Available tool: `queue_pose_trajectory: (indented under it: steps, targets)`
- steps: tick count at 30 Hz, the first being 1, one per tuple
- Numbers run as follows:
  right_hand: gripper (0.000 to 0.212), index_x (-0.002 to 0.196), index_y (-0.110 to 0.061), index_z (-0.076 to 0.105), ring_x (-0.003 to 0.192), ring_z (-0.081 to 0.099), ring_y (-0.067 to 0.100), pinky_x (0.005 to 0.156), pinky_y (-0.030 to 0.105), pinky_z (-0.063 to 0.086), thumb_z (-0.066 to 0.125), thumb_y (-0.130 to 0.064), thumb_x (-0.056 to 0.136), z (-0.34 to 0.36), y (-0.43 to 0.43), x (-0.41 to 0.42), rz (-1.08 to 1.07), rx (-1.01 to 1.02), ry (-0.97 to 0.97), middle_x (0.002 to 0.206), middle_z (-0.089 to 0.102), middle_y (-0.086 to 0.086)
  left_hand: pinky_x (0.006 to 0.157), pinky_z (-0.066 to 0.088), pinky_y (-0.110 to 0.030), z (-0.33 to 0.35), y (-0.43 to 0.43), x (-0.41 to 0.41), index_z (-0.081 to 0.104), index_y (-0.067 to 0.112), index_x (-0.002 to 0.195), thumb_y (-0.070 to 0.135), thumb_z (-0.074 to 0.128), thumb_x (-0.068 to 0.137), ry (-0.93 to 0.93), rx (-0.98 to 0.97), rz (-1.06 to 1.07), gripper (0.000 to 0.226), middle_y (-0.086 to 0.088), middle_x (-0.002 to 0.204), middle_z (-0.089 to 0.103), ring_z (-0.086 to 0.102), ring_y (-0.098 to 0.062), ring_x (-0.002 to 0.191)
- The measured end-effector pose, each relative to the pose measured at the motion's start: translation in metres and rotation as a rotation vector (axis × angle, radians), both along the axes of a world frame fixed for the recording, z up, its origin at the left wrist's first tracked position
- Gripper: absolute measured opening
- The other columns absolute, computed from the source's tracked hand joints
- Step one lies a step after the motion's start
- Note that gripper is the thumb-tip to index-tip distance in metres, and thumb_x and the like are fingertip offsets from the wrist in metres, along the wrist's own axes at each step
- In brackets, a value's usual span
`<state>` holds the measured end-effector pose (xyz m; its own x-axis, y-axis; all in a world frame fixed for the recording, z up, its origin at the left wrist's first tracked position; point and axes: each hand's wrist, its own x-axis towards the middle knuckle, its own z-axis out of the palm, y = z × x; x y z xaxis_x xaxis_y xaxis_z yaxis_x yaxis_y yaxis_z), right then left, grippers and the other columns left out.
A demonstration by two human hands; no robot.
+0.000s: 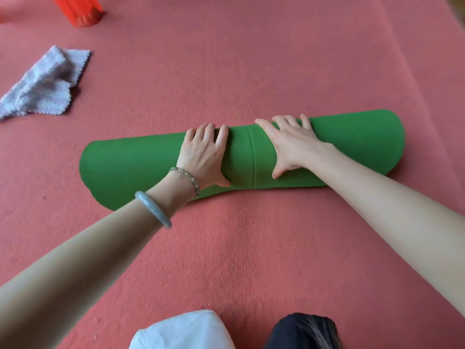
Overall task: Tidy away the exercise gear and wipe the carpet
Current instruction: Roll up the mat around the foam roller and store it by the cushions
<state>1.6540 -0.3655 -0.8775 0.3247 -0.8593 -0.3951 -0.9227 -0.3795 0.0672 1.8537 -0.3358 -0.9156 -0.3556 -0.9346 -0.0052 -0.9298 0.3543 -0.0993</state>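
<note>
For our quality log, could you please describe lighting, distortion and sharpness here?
Head view: soft, even light, no glare; faint shadows beside the grey cloth and rolled green exercise mat; wide-angle stretch bows the mat and swells the forearms; left hand and right hand sharp; red container slightly blurred.

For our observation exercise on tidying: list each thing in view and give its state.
green mat: rolled up, lying on the carpet
left hand: fingers curled over the mat
right hand: spread, pressing the mat
grey cloth: crumpled, untouched
red container: cut off at frame edge
</note>
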Motion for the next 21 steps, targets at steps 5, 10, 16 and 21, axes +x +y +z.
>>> queue_pose_trajectory:
  steps: [5, 10, 16, 21]
  targets:
    - [0.135, 0.149, -0.032, -0.003, 0.144, 0.002, 0.034, 0.115, 0.056, -0.001, 0.090, -0.035, 0.051, 0.004, -0.010, 0.003, -0.227, 0.009, -0.118, 0.154, 0.004, 0.018, 0.087, 0.038, -0.040, 0.014, -0.032, 0.005, 0.015, 0.032, 0.141, 0.070, 0.072, 0.034, 0.007, 0.148, -0.037, 0.127, -0.011, 0.110, 0.057, 0.056, -0.030, 0.100]
    - [0.125, 0.149, -0.032, 0.004, 0.144, 0.002, 0.032, 0.116, 0.045, 0.008, 0.089, -0.026, 0.058, -0.015, 0.026, 0.002, -0.769, -0.332, -0.574, 0.156, -0.002, 0.016, 0.089, 0.043, -0.037, 0.028, -0.064, 0.008, 0.023, 0.037, 0.132, 0.074, 0.070, 0.037, 0.048, 0.321, -0.043, 0.113, 0.000, 0.106, 0.060, 0.059, -0.023, 0.095]
    - [0.127, 0.150, -0.018, 0.002, 0.143, 0.005, 0.029, 0.116, 0.044, 0.017, 0.089, -0.027, 0.058, -0.049, 0.065, 0.019, -1.443, -0.450, -1.169, 0.155, 0.001, 0.019, 0.088, 0.048, -0.034, 0.027, -0.051, 0.012, 0.028, 0.036, 0.133, 0.069, 0.075, 0.040, 0.250, 0.610, 0.072, 0.109, 0.008, 0.110, 0.059, 0.059, -0.020, 0.100]
    - [0.121, 0.150, -0.019, 0.006, 0.135, 0.035, 0.023, 0.112, 0.035, 0.029, 0.085, -0.042, 0.061, -0.049, 0.066, 0.037, -1.726, -0.168, -1.537, 0.153, 0.024, 0.008, 0.078, 0.052, -0.026, 0.012, -0.019, 0.029, 0.047, 0.027, 0.123, 0.066, 0.079, 0.026, 0.685, 1.025, 0.251, 0.109, 0.009, 0.104, 0.067, 0.066, -0.009, 0.090]
